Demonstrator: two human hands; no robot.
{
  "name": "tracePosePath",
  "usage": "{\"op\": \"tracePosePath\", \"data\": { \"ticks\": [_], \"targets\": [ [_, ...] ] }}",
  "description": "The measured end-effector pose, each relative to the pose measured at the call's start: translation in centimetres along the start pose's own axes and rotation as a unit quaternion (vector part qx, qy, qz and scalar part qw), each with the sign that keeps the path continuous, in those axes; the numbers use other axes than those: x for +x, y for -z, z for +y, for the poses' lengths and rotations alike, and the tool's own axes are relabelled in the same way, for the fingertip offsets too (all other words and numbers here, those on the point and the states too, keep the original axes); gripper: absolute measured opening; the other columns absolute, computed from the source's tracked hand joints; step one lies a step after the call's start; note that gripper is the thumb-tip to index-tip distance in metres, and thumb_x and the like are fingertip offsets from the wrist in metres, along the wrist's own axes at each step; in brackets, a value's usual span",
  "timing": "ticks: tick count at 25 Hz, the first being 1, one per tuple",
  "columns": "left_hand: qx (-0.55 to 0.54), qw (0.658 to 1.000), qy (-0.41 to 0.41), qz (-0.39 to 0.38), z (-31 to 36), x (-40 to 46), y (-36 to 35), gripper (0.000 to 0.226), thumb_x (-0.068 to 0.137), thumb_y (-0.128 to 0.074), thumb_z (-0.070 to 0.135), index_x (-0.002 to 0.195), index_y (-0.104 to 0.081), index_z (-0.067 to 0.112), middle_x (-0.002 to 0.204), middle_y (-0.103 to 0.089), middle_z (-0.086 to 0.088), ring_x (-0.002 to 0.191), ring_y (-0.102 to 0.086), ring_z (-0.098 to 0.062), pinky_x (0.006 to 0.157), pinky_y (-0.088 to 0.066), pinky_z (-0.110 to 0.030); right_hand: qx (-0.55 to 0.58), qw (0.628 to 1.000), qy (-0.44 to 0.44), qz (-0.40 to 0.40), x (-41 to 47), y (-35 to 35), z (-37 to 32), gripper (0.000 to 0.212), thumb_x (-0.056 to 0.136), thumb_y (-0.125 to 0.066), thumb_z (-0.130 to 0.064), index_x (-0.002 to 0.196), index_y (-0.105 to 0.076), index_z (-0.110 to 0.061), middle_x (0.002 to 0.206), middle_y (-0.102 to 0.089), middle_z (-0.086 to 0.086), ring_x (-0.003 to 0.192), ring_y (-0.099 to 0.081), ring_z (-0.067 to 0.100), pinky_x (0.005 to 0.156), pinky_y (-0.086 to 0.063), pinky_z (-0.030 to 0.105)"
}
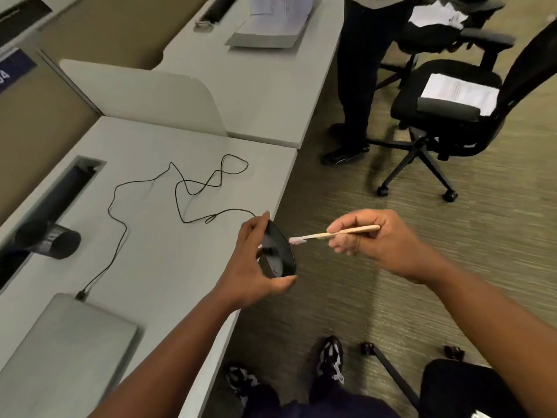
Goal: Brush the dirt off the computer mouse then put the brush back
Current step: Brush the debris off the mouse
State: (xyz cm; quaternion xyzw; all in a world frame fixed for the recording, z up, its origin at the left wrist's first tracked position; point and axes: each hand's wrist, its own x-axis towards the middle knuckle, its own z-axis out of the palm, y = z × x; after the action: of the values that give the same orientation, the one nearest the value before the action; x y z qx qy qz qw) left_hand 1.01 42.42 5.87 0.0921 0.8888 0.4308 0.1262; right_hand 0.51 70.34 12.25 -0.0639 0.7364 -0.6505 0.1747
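My left hand (pixel 256 267) grips a black computer mouse (pixel 278 254), lifted and tipped on its side just past the desk's right edge. Its thin black cable (pixel 180 188) trails in loops across the grey desk (pixel 150 236) to a plug beside the laptop. My right hand (pixel 373 239) pinches a small brush with a light wooden handle (pixel 346 231). The brush's pale bristle tip (pixel 297 241) touches the mouse's upturned side.
A closed grey laptop (pixel 63 351) lies at the desk's near left. A black mesh cup (pixel 49 239) lies on its side by the cable slot. A person (pixel 358 86) stands by the far desk. Black office chairs (pixel 446 116) with papers stand on the carpet at right.
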Motion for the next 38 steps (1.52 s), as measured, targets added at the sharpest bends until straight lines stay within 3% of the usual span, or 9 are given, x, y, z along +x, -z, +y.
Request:
{"op": "tracePosePath", "data": {
  "ticks": [3, 7, 10, 13, 18, 24, 30, 35, 38],
  "targets": [
    [-0.006, 1.000, 0.001, 0.004, 0.0, 0.1, 0.0, 0.127, 0.063, -0.098, 0.033, 0.161, -0.018, 0.035, 0.140, -0.020, 0.033, 0.133, -0.033, 0.013, 0.101, -0.040, -0.005, -0.027, 0.999, 0.034, -0.001, 0.2, -1.3, 0.0, 0.022, 0.083, -0.077, -0.023, 0.104, -0.079, -0.015, 0.092, -0.077, 0.016, 0.081, -0.069, 0.028, 0.074, -0.055, 0.032],
    [0.001, 1.000, 0.008, 0.019, -0.2, 0.3, 0.3, 0.127, 0.063, -0.098, 0.033, 0.162, -0.019, 0.033, 0.146, -0.022, 0.027, 0.133, -0.036, 0.000, 0.099, -0.042, -0.004, -0.134, 0.987, 0.024, -0.087, 0.4, -0.8, -0.3, 0.011, 0.089, -0.078, -0.018, 0.099, -0.081, -0.023, 0.085, -0.076, 0.006, 0.077, -0.066, 0.029, 0.066, -0.050, 0.026],
    [0.015, 1.000, 0.002, 0.020, -0.3, 0.5, 0.7, 0.129, 0.062, -0.097, 0.040, 0.162, -0.016, 0.033, 0.150, -0.021, 0.025, 0.138, -0.033, -0.006, 0.103, -0.044, -0.010, -0.158, 0.976, 0.007, -0.149, 0.4, -0.3, -0.9, 0.010, 0.090, -0.077, -0.020, 0.098, -0.080, -0.024, 0.081, -0.073, 0.001, 0.067, -0.061, 0.015, 0.062, -0.047, 0.025],
    [0.014, 1.000, -0.001, 0.002, -0.6, 0.5, 0.9, 0.127, 0.064, -0.096, 0.037, 0.162, -0.015, 0.035, 0.149, -0.020, 0.028, 0.141, -0.034, -0.009, 0.109, -0.044, -0.018, -0.122, 0.988, 0.026, -0.096, 0.7, -0.8, -1.4, 0.007, 0.089, -0.079, -0.017, 0.096, -0.079, -0.019, 0.073, -0.069, -0.006, 0.061, -0.056, 0.003, 0.057, -0.043, 0.018],
    [-0.006, 1.000, 0.005, -0.018, -1.1, 0.2, 1.1, 0.127, 0.064, -0.098, 0.033, 0.162, -0.017, 0.036, 0.144, -0.020, 0.031, 0.139, -0.036, -0.004, 0.104, -0.039, -0.006, -0.153, 0.987, 0.038, -0.033, 1.4, -2.3, -1.6, 0.014, 0.091, -0.077, -0.014, 0.099, -0.075, -0.025, 0.079, -0.072, -0.003, 0.060, -0.057, 0.006, 0.054, -0.044, 0.023],
    [0.004, 1.000, 0.002, -0.020, -0.9, 0.1, 1.3, 0.128, 0.064, -0.098, 0.031, 0.162, -0.017, 0.033, 0.138, -0.020, 0.033, 0.130, -0.026, 0.024, 0.104, -0.038, -0.004, -0.171, 0.975, -0.012, -0.143, 1.2, -1.5, -3.0, 0.009, 0.090, -0.077, -0.012, 0.091, -0.078, -0.021, 0.067, -0.067, -0.008, 0.054, -0.054, 0.002, 0.050, -0.041, 0.020],
    [0.004, 1.000, -0.011, -0.026, -0.7, -0.2, 1.4, 0.127, 0.063, -0.098, 0.032, 0.162, -0.019, 0.033, 0.144, -0.022, 0.029, 0.138, -0.035, 0.000, 0.108, -0.040, -0.011, -0.163, 0.986, 0.024, -0.031, 1.0, -2.7, -2.1, 0.009, 0.092, -0.076, -0.017, 0.094, -0.077, -0.025, 0.072, -0.072, -0.001, 0.055, -0.055, 0.007, 0.050, -0.042, 0.024],
    [0.008, 1.000, -0.018, -0.018, -0.6, -0.4, 1.2, 0.127, 0.061, -0.098, 0.033, 0.163, -0.021, 0.030, 0.147, -0.023, 0.025, 0.141, -0.034, -0.005, 0.113, -0.043, -0.023, -0.189, 0.974, -0.017, -0.127, 0.6, -2.3, -3.0, 0.011, 0.091, -0.076, -0.013, 0.089, -0.077, -0.023, 0.064, -0.066, -0.009, 0.053, -0.053, 0.003, 0.049, -0.040, 0.021],
    [0.015, 1.000, -0.016, -0.022, -0.5, -0.4, 1.0, 0.127, 0.062, -0.097, 0.037, 0.162, -0.020, 0.033, 0.149, -0.022, 0.023, 0.142, -0.033, -0.006, 0.114, -0.043, -0.024, -0.186, 0.981, 0.004, -0.055, 0.7, -2.7, -2.6, 0.009, 0.092, -0.076, -0.016, 0.090, -0.077, -0.025, 0.068, -0.070, -0.003, 0.054, -0.055, 0.007, 0.049, -0.042, 0.024]
  ]
}}
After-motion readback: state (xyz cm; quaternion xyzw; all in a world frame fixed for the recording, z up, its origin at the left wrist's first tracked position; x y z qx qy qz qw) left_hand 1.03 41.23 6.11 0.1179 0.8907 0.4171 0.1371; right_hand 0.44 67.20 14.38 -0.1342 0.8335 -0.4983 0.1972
